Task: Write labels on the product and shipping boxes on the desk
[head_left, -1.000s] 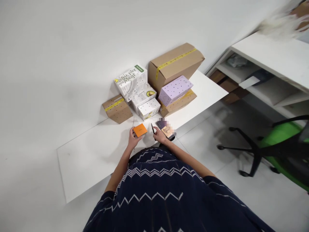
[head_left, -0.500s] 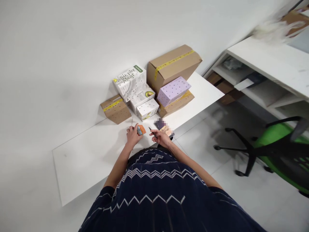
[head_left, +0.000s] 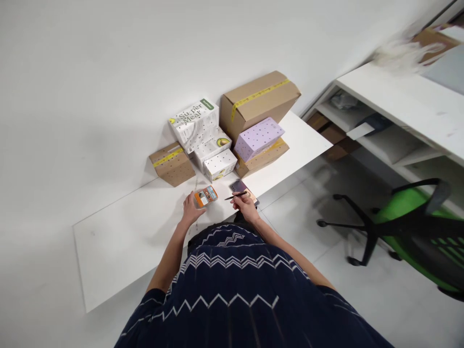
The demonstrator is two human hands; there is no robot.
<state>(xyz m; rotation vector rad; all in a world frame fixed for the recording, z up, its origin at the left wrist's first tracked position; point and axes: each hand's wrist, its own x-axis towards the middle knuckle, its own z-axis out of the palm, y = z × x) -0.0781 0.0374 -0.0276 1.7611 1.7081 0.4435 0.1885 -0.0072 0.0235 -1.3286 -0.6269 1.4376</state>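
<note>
My left hand (head_left: 191,209) holds a small orange box (head_left: 206,195) by its left end, between thumb and fingers, with a printed face turned up. To its right, my right hand (head_left: 245,205) is closed on a thin black pen (head_left: 236,195), whose tip points left toward the box. Partly under my right hand lies a dark phone (head_left: 237,186) near the front edge of the white table (head_left: 123,241). Just behind the orange box stands a small white box with dots (head_left: 220,164).
Behind are a white Super Meal box (head_left: 194,118), a lilac box (head_left: 259,138), a large cardboard box (head_left: 259,101) and a smaller cardboard box (head_left: 173,164) at left. A white shelf unit (head_left: 391,96) and a green chair (head_left: 406,208) stand at right.
The orange box has turned so more of its printed face shows, and my left hand has shifted slightly left. The pen now lies flatter, pointing left.
</note>
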